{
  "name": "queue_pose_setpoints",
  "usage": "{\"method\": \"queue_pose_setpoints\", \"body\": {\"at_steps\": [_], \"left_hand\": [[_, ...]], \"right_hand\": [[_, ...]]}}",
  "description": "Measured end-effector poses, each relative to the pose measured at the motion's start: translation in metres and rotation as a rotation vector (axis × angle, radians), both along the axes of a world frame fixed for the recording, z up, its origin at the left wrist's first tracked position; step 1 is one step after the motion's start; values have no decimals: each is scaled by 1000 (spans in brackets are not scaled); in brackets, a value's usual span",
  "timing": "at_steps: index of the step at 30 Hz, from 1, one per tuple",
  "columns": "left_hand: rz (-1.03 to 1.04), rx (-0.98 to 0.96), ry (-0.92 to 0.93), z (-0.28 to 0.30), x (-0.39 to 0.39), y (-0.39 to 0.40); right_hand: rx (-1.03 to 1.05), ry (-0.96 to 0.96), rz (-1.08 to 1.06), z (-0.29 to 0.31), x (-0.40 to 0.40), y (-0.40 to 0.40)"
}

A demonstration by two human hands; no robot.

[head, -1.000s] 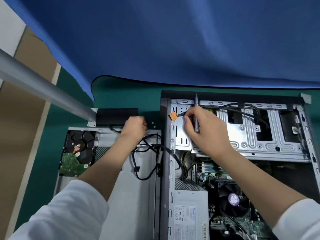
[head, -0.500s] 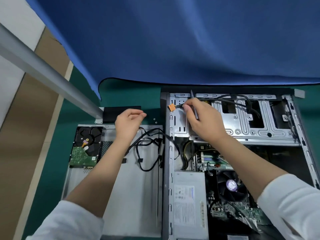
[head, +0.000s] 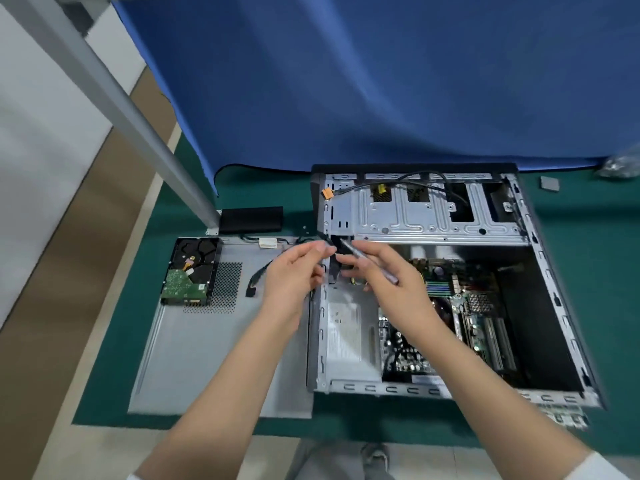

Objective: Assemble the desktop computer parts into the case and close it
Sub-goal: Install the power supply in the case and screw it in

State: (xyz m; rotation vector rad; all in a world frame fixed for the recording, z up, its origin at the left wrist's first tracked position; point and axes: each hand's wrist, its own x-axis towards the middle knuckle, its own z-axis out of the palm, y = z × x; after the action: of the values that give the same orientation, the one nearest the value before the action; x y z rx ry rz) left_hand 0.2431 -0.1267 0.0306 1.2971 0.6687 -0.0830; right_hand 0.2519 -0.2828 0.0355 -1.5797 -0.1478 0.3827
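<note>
The computer case (head: pixel 540 258) lies on its side on the green mat (head: pixel 114 341), open side up, so the boards and the metal drive cage (head: pixel 433 216) can be reached from above. An orange plug (head: pixel 327 193) on a black cable sits at the cage's far left corner. Both hands meet over the case's left wall. The right hand (head: pixel 391 275) has a thin silver screwdriver (head: pixel 367 259) lying across its curled fingers, tip pointing toward the left hand. The left hand (head: pixel 294 271) brings thumb and fingertips nearly together near that tip (blur hides whether a screw sits between them), probably to load the driver. Just left of the case the removed side panel (head: pixel 194 341) lies flat as a tray, holding the hard drive (head: pixel 190 271) circuit side up and loose black cables (head: pixel 256 278), all not yet fitted.
</note>
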Motion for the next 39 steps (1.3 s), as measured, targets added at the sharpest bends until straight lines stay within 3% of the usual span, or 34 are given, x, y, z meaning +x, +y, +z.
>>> {"method": "queue_pose_setpoints", "body": {"at_steps": [17,39], "left_hand": [[-22,-135,-48,10,-99,-49],[27,-298,25,2,-164,-74]], "right_hand": [[40,47,-2,9,-104,-38],[53,113,11,2,-163,-62]]}}
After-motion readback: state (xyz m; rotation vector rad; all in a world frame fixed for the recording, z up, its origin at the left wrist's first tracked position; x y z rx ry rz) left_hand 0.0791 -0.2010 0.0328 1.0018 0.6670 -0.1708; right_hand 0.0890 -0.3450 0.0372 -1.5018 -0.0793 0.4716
